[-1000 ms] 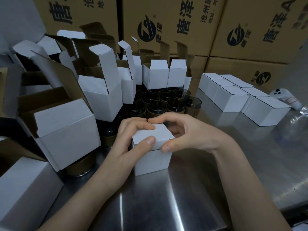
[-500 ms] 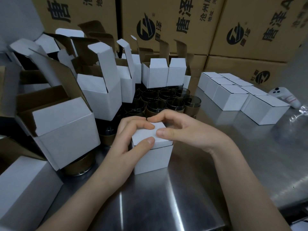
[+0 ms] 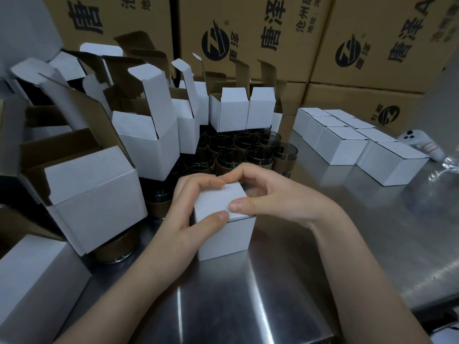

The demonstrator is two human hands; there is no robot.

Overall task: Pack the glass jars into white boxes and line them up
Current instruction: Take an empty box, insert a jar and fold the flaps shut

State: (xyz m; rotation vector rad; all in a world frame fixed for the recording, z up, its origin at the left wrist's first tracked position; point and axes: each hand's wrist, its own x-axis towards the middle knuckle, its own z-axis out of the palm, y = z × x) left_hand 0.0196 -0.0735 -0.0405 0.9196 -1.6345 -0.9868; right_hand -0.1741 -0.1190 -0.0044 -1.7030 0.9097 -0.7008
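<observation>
The left hand [image 3: 183, 214] and right hand [image 3: 280, 197] clamp the small white cardboard box [image 3: 226, 237] on the steel surface [image 3: 273, 281], right thumb now moved onto its lid, which looks shut and ready for the closed white row [image 3: 344, 147] at 2 o'clock.

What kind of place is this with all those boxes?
Probably a packing bench in a warehouse or small factory: big brown printed cardboard cartons stacked behind a shiny steel table, dark glass jars waiting beside open small white boxes, and closed white boxes lined up.
</observation>
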